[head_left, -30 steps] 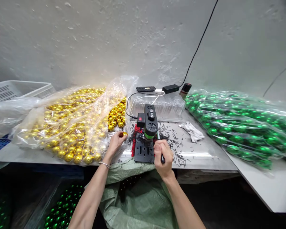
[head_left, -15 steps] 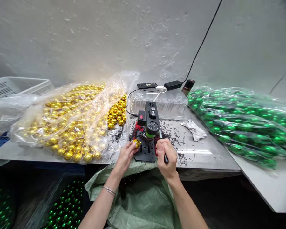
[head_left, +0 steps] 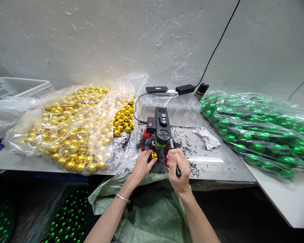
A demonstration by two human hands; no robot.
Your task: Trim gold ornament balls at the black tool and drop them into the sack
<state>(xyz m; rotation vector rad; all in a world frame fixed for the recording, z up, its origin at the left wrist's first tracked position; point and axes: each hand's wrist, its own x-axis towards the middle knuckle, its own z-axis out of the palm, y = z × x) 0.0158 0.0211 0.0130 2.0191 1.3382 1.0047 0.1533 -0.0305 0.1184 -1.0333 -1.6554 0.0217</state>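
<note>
Nearest, a green sack [head_left: 152,216] hangs open at the table [head_left: 225,173] edge, between the forearms; a bracelet [head_left: 123,198] circles the left wrist. The left hand [head_left: 142,165] pinches a gold ball [head_left: 154,155] between thumb and fingers, over the plate [head_left: 159,166] of the machine [head_left: 163,123] and in front of its head; whether ball and plate touch, I cannot tell. The right hand [head_left: 178,168] is closed in a fist around the handle [head_left: 178,172]. Black bits [head_left: 186,146] litter the tabletop around the machine. Farther back, bagged gold balls [head_left: 73,135] lie to the left; to the right are a white glove [head_left: 207,138] and, beyond it, bagged green balls [head_left: 258,135]. Behind the machine sits a clear box [head_left: 186,109], then the wall [head_left: 152,40].
</note>
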